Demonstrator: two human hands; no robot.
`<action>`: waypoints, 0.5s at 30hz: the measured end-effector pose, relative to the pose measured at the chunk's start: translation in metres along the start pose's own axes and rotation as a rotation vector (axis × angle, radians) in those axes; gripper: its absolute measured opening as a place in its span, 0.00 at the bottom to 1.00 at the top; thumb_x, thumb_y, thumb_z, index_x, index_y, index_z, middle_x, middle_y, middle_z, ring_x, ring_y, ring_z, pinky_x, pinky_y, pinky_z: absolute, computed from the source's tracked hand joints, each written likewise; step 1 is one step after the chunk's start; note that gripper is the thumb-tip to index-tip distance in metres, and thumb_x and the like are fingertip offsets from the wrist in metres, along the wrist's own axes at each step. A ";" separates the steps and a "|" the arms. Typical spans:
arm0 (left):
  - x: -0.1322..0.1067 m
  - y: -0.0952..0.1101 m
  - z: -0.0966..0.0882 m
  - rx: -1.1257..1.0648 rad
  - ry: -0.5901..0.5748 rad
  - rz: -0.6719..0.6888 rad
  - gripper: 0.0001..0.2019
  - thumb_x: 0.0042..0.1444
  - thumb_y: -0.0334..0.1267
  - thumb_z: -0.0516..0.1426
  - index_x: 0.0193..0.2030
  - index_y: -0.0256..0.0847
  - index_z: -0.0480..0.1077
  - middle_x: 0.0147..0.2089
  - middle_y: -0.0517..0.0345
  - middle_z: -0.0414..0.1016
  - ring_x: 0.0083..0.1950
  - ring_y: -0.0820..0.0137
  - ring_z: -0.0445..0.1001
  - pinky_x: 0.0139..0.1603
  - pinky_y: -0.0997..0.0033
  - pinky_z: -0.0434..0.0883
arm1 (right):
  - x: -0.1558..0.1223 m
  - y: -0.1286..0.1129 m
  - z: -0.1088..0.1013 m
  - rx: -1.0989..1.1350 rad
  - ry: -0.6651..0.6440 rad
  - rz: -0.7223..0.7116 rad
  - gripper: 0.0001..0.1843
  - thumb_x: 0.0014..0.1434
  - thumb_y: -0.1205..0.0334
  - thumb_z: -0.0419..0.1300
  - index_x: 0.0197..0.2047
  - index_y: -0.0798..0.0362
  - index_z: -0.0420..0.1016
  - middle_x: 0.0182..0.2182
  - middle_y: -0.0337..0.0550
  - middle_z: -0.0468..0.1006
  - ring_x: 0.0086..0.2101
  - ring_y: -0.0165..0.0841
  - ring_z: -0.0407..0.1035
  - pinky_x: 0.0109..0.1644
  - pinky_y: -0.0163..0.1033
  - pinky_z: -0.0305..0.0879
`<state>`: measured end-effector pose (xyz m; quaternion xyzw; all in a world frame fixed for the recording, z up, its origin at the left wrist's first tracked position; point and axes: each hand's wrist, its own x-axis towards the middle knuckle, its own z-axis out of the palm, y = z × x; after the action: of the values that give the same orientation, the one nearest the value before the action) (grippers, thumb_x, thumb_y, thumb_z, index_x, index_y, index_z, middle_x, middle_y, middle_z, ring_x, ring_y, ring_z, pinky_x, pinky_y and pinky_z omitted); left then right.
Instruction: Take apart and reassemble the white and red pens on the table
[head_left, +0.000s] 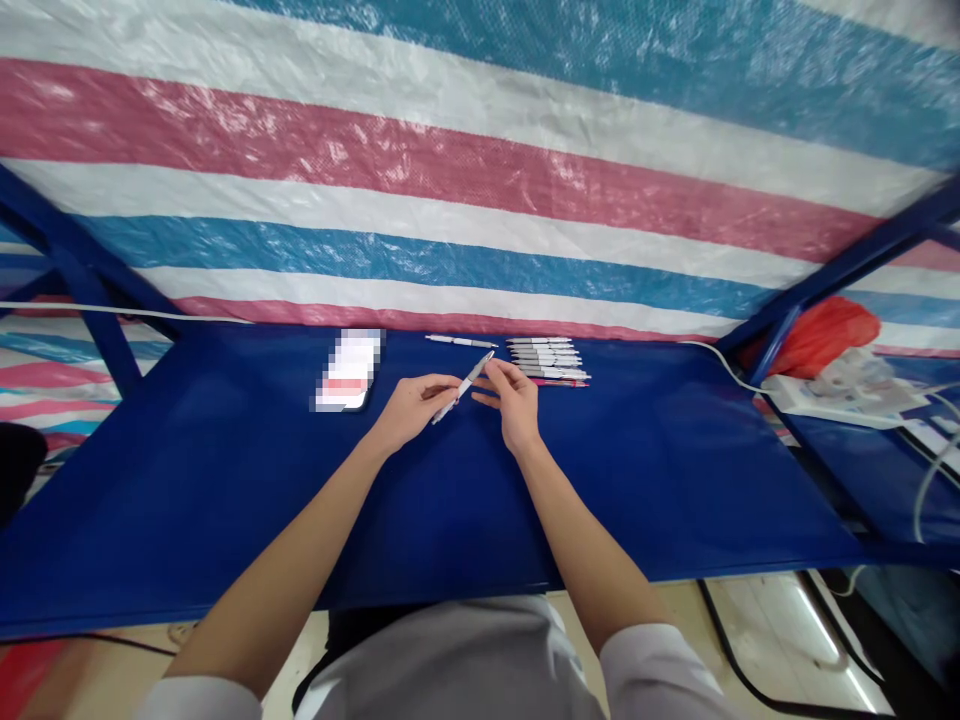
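A white and silver pen (471,376) is held at a slant above the blue tabletop. My left hand (411,408) pinches its lower half between thumb and fingers. At its upper end, the thumb and forefinger of my right hand (514,400) close on the pen, while the other fingers stay loosely bent. Behind my hands lies a single white pen (459,341). Just right of my right hand is a row of several white and grey pens (546,357), with a red pen (561,382) at its near side.
A phone (351,370) with a blurred-out screen lies left of my hands on the blue tabletop (225,480). Striped plastic sheeting (480,170) hangs behind. Blue frame bars (847,260) rise at both sides. A red plastic bag (829,335) and white cables are at the right.
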<state>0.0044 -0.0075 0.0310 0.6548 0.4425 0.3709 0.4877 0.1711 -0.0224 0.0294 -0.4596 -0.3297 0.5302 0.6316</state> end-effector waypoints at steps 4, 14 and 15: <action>-0.001 0.000 0.003 -0.034 0.016 -0.024 0.14 0.54 0.44 0.60 0.44 0.39 0.76 0.34 0.54 0.81 0.35 0.65 0.79 0.34 0.67 0.75 | 0.005 0.003 0.003 -0.012 0.040 -0.018 0.17 0.47 0.51 0.67 0.37 0.52 0.75 0.32 0.38 0.79 0.31 0.31 0.77 0.31 0.35 0.76; 0.023 -0.009 0.021 0.330 0.262 0.284 0.09 0.55 0.42 0.60 0.39 0.40 0.76 0.35 0.56 0.77 0.32 0.70 0.74 0.36 0.70 0.72 | 0.027 0.014 0.011 0.015 0.113 -0.120 0.18 0.48 0.50 0.65 0.39 0.51 0.73 0.33 0.38 0.76 0.32 0.30 0.74 0.29 0.33 0.77; 0.024 -0.011 0.021 0.365 0.273 0.324 0.09 0.56 0.41 0.59 0.39 0.40 0.76 0.35 0.56 0.76 0.31 0.71 0.73 0.35 0.70 0.71 | 0.028 0.015 0.011 -0.003 0.122 -0.127 0.18 0.47 0.50 0.66 0.38 0.51 0.72 0.34 0.38 0.76 0.33 0.30 0.74 0.29 0.33 0.77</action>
<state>0.0289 0.0102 0.0164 0.7379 0.4531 0.4431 0.2320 0.1623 0.0072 0.0176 -0.4700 -0.3197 0.4595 0.6824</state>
